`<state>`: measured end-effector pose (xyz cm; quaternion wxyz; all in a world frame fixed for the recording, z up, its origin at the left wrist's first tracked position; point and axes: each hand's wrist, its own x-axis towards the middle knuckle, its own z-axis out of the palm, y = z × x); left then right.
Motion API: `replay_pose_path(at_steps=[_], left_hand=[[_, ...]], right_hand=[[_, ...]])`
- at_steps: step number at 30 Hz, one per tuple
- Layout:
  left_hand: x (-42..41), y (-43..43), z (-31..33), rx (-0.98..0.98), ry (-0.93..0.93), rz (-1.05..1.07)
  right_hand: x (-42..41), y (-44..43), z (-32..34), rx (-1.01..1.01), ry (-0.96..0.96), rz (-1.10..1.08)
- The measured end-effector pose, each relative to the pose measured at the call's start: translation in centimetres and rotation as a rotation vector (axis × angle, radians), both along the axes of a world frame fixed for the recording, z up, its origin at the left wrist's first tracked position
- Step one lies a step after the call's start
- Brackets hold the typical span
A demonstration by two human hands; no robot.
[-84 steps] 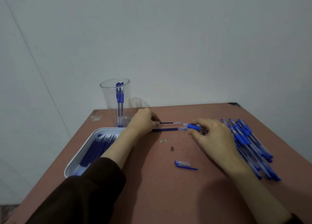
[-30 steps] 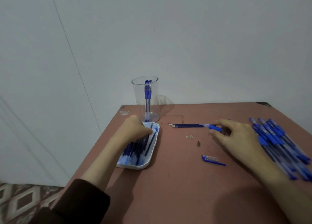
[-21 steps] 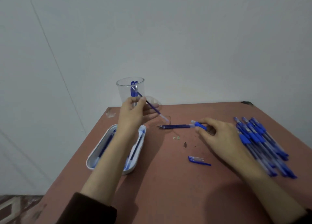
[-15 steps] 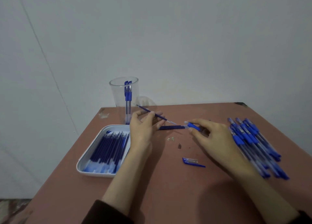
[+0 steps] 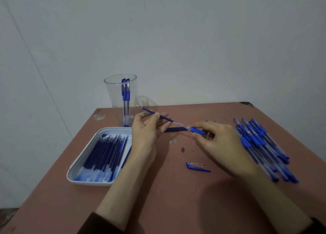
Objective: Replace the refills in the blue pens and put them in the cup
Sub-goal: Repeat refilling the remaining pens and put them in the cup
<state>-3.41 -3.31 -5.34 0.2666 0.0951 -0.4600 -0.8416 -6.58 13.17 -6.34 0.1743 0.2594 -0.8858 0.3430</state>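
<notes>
Left hand [image 5: 146,131] pinching the refill [image 5: 158,116], right hand [image 5: 220,140] gripping the pen [image 5: 197,130] (open end toward the refill): align them straight, then slide gently.

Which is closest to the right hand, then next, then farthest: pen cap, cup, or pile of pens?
1. The pile of pens, just beside the right hand, on its right.
2. The pen cap, on the table nearer the person.
3. The cup, far back left.

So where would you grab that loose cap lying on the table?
Probably pinch the cap across its thicker clear body, coming straight down from above: it lies flat on the table with bare space on both sides, and its thin blue clip offers little to hold.
</notes>
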Motion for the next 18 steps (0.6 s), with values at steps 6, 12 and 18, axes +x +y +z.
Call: replay_pose_path(at_steps=[6, 12, 18], left_hand=[[0.4, 1.1, -0.4, -0.083, -0.035, -0.114], [1.4, 1.9, -0.1, -0.435, -0.084, -0.291], [1.3, 0.0, -1.1, -1.042, -0.323, -0.34]], right_hand=[[-0.1, -0.1, -0.2, -0.007, 0.011, 0.047], [-0.1, -0.2, 0.2, -0.37, -0.192, 0.143], [0.1, 0.5, 1.6, -0.768, -0.51, 0.246]])
